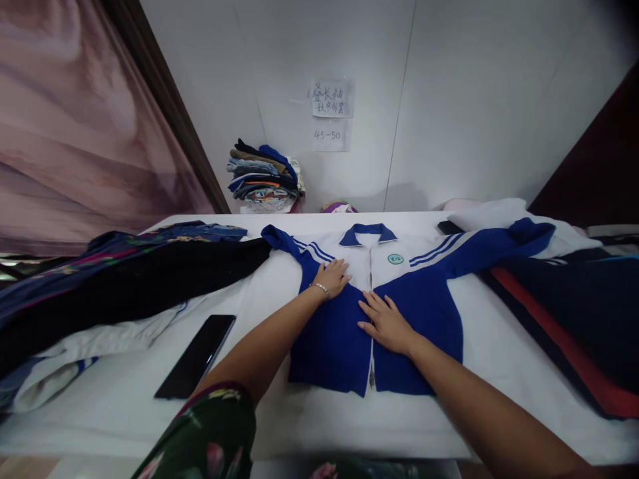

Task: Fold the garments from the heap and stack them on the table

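A blue and white zip jacket [414,299] lies front up on the white table, its collar toward the wall and both sleeves out to the sides. Its zip runs down the middle, and a round green badge [395,259] sits on the chest. My left hand [333,278] rests flat on the chest left of the zip, fingers stretched out, a bracelet [320,290] at the wrist. Over the zip, a little lower, my right hand [387,322] lies flat with its fingers spread. Neither hand grips the cloth.
A black phone [197,356] lies left of the jacket on the white table [279,432]. Black trousers [134,283] and other garments are heaped at the left. Dark clothes with a red band [569,332] lie at the right. A folded clothes stack [264,176] stands by the wall.
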A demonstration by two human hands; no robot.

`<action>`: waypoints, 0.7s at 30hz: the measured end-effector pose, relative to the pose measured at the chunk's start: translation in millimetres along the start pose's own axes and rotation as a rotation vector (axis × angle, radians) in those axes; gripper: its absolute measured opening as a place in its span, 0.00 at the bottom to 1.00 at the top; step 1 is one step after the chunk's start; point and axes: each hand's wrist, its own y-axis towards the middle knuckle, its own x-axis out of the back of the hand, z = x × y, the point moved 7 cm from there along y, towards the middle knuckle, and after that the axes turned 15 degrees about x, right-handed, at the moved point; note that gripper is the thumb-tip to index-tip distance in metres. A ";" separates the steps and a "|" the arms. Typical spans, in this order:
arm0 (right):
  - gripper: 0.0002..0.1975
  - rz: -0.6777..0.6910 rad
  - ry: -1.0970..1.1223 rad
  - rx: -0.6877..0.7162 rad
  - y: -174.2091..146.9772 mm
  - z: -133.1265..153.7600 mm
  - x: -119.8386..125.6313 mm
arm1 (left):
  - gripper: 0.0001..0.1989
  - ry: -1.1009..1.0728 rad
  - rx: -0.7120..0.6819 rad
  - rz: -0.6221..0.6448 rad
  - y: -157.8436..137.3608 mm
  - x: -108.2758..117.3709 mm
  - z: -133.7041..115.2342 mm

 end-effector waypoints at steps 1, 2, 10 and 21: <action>0.32 0.001 0.003 0.001 -0.1 -0.2 -0.2 | 0.26 0.002 0.052 0.015 10.5 -3.0 6.6; 0.32 -0.001 0.005 0.002 -0.3 -0.3 -0.2 | 0.27 0.004 0.118 0.027 19.9 -5.0 16.5; 0.31 -0.004 0.027 0.008 -1.5 1.5 0.9 | 0.37 -0.005 0.425 -0.024 50.2 -6.1 88.6; 0.31 0.008 0.041 -0.003 -0.3 -0.2 -2.8 | 0.31 0.080 0.129 -0.093 60.0 -5.1 32.4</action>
